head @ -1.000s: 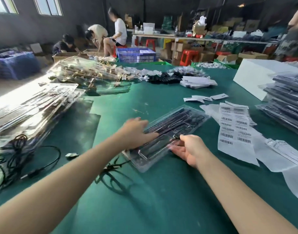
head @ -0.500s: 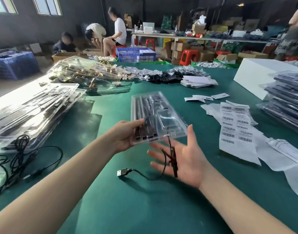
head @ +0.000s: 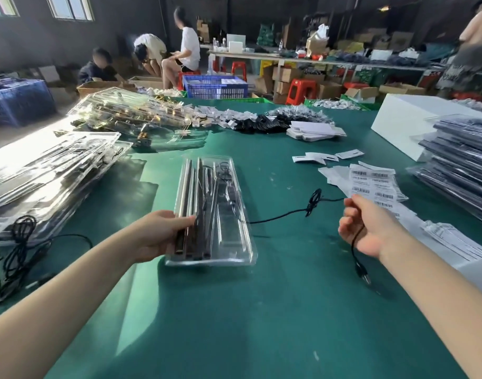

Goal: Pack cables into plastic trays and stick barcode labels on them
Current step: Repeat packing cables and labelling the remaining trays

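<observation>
The plastic tray (head: 211, 212), mid-tabletop (head: 261, 310), is gripped at its near left edge by the left hand (head: 157, 236). The black cable (head: 289, 213) trailing from it is pinched by the right hand (head: 368, 228).

Bare green table (head: 261, 310) is lying open in the near centre. A clear tray stack (head: 48, 173) is blocking the left, dark tray stacks (head: 463, 165) the right. Black cable (head: 283, 214) is stretching across mid-table between tray (head: 223, 214) and label sheets (head: 376, 181), possibly slightly above the surface.
</observation>
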Motion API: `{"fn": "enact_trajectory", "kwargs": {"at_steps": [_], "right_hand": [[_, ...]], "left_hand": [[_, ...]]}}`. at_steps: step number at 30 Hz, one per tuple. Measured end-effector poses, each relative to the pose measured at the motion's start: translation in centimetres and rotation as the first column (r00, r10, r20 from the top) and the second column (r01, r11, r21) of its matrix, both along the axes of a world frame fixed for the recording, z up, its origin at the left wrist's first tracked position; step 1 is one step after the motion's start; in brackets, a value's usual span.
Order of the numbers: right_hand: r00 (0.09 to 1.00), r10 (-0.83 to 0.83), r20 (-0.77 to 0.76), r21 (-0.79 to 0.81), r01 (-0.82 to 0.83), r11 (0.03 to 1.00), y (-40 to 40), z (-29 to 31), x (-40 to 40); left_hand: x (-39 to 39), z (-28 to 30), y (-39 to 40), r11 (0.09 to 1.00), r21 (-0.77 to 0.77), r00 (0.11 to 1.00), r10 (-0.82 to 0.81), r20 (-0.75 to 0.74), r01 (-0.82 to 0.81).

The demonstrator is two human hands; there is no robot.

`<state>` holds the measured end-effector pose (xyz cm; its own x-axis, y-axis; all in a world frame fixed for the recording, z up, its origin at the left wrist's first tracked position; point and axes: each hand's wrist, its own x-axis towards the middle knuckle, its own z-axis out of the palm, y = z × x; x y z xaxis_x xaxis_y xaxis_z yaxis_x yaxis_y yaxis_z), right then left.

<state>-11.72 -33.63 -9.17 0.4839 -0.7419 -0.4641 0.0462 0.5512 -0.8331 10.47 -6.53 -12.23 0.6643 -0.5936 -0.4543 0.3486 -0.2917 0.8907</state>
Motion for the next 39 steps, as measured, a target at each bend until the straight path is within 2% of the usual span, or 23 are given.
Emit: {"fn": "enact_trajectory", "kwargs": {"at_steps": [2,3,4,5,6,7,8,9,10,11,12,13,14,15,18,21,23,25,28,31,35,39], "right_hand": [[0.998,0.042,-0.049,-0.134,-0.048,0.990,-0.3,0.8,1.5],[0.991,0.094,-0.099,-0.213,-0.113,0.970,-0.2,1.2,2.3],[0.977,0.151,-0.152,-0.294,-0.191,0.937,0.1,1.7,3.0],[0.958,0.203,-0.204,-0.376,-0.268,0.887,0.4,2.3,3.6],[0.936,0.243,-0.255,-0.457,-0.338,0.823,0.8,2.9,4.2],[0.916,0.272,-0.296,-0.530,-0.394,0.751,1.3,3.5,4.8],[0.900,0.296,-0.319,-0.588,-0.433,0.683,1.8,4.0,5.3],[0.891,0.321,-0.322,-0.632,-0.455,0.628,2.4,4.5,5.7],[0.885,0.346,-0.312,-0.666,-0.464,0.584,2.9,4.9,6.1],[0.881,0.366,-0.301,-0.697,-0.465,0.546,3.5,5.1,6.3],[0.876,0.382,-0.296,-0.727,-0.466,0.505,4.0,5.1,6.4],[0.866,0.399,-0.300,-0.755,-0.471,0.455,4.4,5.0,6.4],[0.854,0.417,-0.310,-0.779,-0.480,0.403,4.7,4.6,6.2],[0.841,0.430,-0.327,-0.794,-0.491,0.358,4.9,4.1,5.9],[0.858,0.350,-0.376,-0.814,-0.487,0.317,4.2,2.1,5.1],[0.940,0.068,-0.334,-0.871,-0.335,0.360,2.6,0.1,5.0],[0.963,-0.025,-0.270,-0.889,-0.239,0.390,1.8,-0.6,5.3],[0.966,-0.012,-0.260,-0.899,-0.237,0.369,1.1,-0.5,5.6],[0.955,0.040,-0.295,-0.916,-0.295,0.273,0.8,-0.3,6.2],[0.963,0.107,-0.246,-0.923,-0.266,0.278,1.3,-0.6,6.7],[0.888,0.213,-0.407,-0.875,-0.446,0.189,2.5,-0.4,7.0],[0.811,0.218,-0.543,-0.812,-0.573,0.110,2.9,0.5,6.7]], "left_hand": [[-0.5,0.2,0.3,0.979,0.197,0.979,-0.090,0.184,0.053],[-0.5,0.6,0.4,0.925,0.375,0.920,-0.200,0.338,0.063],[-0.4,1.2,0.3,0.809,0.588,0.797,-0.367,0.480,0.018],[-0.3,1.9,0.1,0.653,0.749,0.633,-0.535,0.560,-0.111],[-0.4,2.5,-0.4,0.549,0.793,0.468,-0.647,0.603,-0.264],[-0.8,3.0,-1.2,0.558,0.753,0.337,-0.675,0.656,-0.348],[-1.3,3.5,-2.4,0.654,0.686,0.263,-0.634,0.727,-0.318],[-1.9,4.0,-3.8,0.770,0.611,0.280,-0.554,0.784,-0.185],[-2.5,4.6,-5.3,0.868,0.497,0.384,-0.457,0.802,-0.007],[-3.2,5.1,-6.9,0.924,0.355,0.540,-0.373,0.755,0.142],[-3.9,5.6,-8.4,0.952,0.202,0.708,-0.305,0.637,0.229],[-4.2,5.9,-9.6,0.966,0.059,0.852,-0.248,0.460,0.250],[-4.4,6.1,-10.5,0.971,-0.063,0.939,-0.207,0.273,0.233],[-4.5,6.1,-11.2,0.964,-0.174,0.974,-0.181,0.134,0.203],[-4.9,5.2,-12.0,0.905,-0.418,0.993,-0.108,-0.054,0.076],[-6.1,3.4,-12.0,0.854,-0.517,0.992,-0.109,-0.058,0.063],[-6.8,2.0,-11.9,0.848,-0.521,0.993,-0.115,-0.007,0.095],[-7.1,1.1,-11.8,0.858,-0.489,0.987,-0.147,0.058,0.156],[-7.3,0.4,-12.1,0.875,-0.433,0.976,-0.192,0.099,0.216],[-7.5,0.0,-12.6,0.905,-0.388,0.985,-0.152,0.084,0.173],[-7.5,-0.2,-12.7,0.896,-0.429,0.993,-0.117,0.022,0.115],[-7.2,0.0,-12.4,0.873,-0.479,0.992,-0.118,-0.039,0.085]]}}
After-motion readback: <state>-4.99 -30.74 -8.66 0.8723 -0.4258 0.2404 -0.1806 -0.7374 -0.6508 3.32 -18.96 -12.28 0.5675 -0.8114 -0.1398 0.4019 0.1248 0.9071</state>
